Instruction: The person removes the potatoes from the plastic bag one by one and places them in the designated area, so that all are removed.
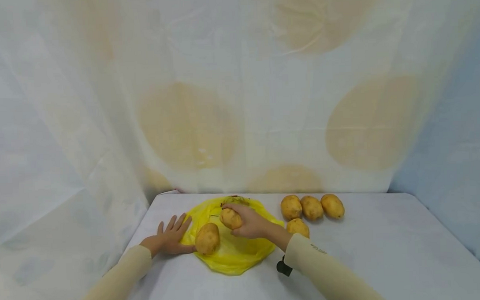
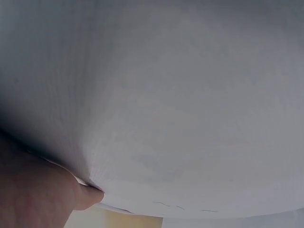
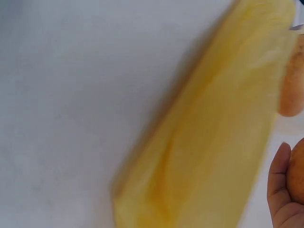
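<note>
My right hand (image 1: 248, 221) grips a potato (image 1: 231, 218) over a yellow plastic bag (image 1: 232, 259) spread on the table. The right wrist view catches the same potato (image 3: 297, 173) at its right edge, with the thumb along its side. My left hand (image 1: 172, 237) lies flat with fingers spread at the bag's left edge. Its thumb reaches toward a larger potato (image 1: 207, 239) resting on the left part of the bag. In the left wrist view, only part of that hand (image 2: 47, 199) shows, against the white tabletop.
Three potatoes stand in a row at the back right: one on the left (image 1: 291, 207), one in the middle (image 1: 312, 208) and one on the right (image 1: 333, 206). Another potato (image 1: 298, 228) sits nearer, partly behind my right forearm. White spotted sheeting (image 1: 254, 101) hangs behind the table (image 1: 378, 251).
</note>
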### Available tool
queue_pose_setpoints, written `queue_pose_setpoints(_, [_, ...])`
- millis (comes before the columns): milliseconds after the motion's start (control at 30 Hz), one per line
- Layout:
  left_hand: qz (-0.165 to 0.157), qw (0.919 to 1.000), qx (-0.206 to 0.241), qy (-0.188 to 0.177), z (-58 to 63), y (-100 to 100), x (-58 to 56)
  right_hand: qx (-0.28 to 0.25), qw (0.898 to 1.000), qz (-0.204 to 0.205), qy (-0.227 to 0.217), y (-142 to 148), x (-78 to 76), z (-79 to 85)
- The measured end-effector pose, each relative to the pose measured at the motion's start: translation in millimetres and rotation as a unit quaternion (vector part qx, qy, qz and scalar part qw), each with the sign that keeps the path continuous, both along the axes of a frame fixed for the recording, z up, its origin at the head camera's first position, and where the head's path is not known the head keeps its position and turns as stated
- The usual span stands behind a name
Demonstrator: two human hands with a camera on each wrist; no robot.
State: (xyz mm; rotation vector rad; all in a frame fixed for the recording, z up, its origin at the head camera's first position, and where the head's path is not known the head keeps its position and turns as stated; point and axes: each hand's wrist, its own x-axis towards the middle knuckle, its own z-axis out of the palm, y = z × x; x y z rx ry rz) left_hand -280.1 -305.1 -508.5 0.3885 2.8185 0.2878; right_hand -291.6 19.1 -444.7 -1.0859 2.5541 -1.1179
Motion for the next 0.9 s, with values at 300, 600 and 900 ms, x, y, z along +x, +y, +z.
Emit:
queue_pose_setpoints(300, [-0.003, 1.0, -0.006, 0.006, -2.6, 0.2, -1.4, 0.0, 1.0, 0.021, 0.001, 24.2, 9.7, 24.4])
queue_pose_setpoints(600, [0.009, 0.9999, -0.009, -0.004, -5.6, -2.3, -1.1, -0.007, 1.0, 0.019, 0.015, 53.5, 7.5, 41.6])
queue_pose_setpoints(900, [0.009, 0.9999, -0.002, -0.01, -5.3, 5.2, 5.8, -0.015, 1.0, -0.003, 0.022, 89.8, 11.7, 49.1])
